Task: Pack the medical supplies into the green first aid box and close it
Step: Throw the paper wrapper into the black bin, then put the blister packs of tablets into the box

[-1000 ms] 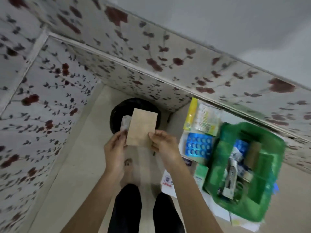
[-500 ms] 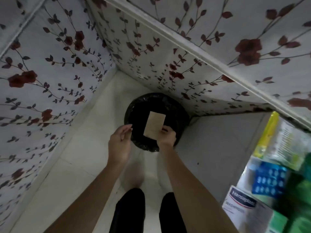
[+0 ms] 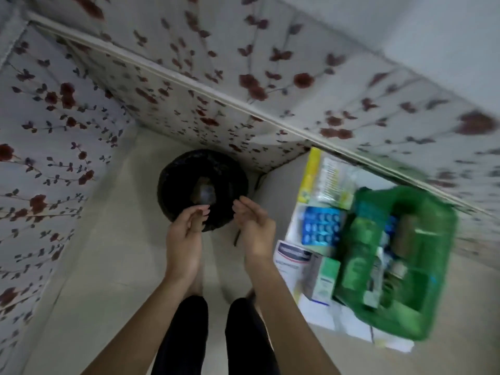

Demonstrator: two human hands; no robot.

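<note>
The green first aid box (image 3: 433,318) stands open on the right, with several supplies inside. Beside it on its left lie a blue blister pack (image 3: 320,226), a yellow-edged packet (image 3: 328,182), a white plaster box (image 3: 290,255) and a small green-and-white carton (image 3: 323,277). My left hand (image 3: 186,234) and my right hand (image 3: 254,226) hover empty over the near rim of a black bin (image 3: 173,180), fingers loosely apart. A tan paper piece (image 3: 203,194) lies down inside the bin.
Walls with a red flower pattern enclose the corner behind and left of the bin. My legs in dark trousers (image 3: 216,336) are below the hands on the pale floor. White papers (image 3: 351,326) lie under the green box.
The tan paper has left my right hand and now lies in the bin. Both hands are empty. The view has swung back right, showing the green box again.
</note>
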